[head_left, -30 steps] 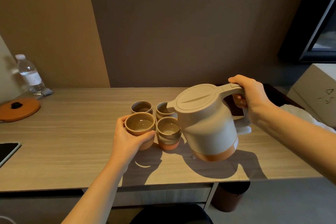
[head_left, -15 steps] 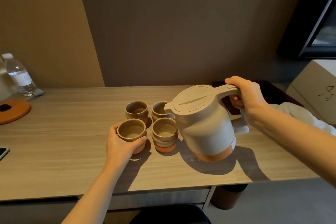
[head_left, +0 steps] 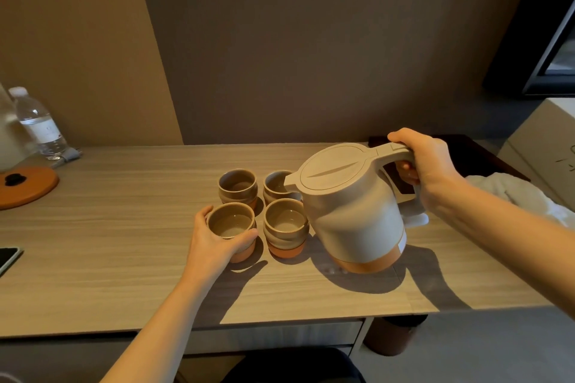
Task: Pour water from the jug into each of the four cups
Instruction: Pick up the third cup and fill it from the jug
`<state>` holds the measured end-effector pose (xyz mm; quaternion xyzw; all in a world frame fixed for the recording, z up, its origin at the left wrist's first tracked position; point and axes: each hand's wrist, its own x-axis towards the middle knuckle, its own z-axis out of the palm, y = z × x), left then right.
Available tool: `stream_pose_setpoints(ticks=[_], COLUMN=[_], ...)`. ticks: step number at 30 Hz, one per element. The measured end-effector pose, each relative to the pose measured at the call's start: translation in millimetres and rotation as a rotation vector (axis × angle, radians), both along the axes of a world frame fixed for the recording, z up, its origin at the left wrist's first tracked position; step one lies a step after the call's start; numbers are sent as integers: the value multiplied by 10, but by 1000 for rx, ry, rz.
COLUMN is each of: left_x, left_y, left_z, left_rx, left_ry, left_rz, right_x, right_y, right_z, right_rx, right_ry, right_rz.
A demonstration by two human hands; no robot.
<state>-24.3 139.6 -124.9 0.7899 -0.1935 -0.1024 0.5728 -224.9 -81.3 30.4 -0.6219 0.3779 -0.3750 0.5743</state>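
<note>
Four small brown cups stand in a square on the wooden desk (head_left: 124, 274). My left hand (head_left: 211, 242) is wrapped around the front left cup (head_left: 231, 224), which rests on the desk and holds some water. Beside it stands the front right cup (head_left: 285, 224). Behind are the back left cup (head_left: 238, 188) and the back right cup (head_left: 277, 185). A beige jug (head_left: 354, 211) with an orange base is tilted leftward, its spout over the back right cup. My right hand (head_left: 426, 165) grips the jug's handle. No stream of water shows.
A plastic water bottle (head_left: 37, 124) stands at the back left, with an orange round lid (head_left: 25, 185) near it. A dark phone (head_left: 7, 258) lies at the left edge. A white cloth (head_left: 522, 196) and a dark tray (head_left: 466, 152) sit at the right.
My left hand has lowered the front left cup back onto the desk beside the others. The jug stays tilted, with its spout near the back right cup.
</note>
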Motion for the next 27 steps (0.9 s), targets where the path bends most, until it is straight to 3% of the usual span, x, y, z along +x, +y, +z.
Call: stream_pose_setpoints(ticks=[3,7,12,20,27], left_x=[110,282,388,717,882], left_y=[-8,-140,-533,-970,-1170], left_z=[199,502,705,662,635], left_rx=[-21,0,189,678,820], left_ry=[14,-131,-335,-402,-435], left_rz=[15,33,-124,-534,-679], right_x=[16,35,57,104,151], right_y=[-18,-68,-172,-356,-473], right_z=[-10,-15,-8,-2,-78], right_rx=[0,11,19,16,0], right_ry=[5,-3,0,10,20], right_rz=[-5,-30,-57,-58,-34])
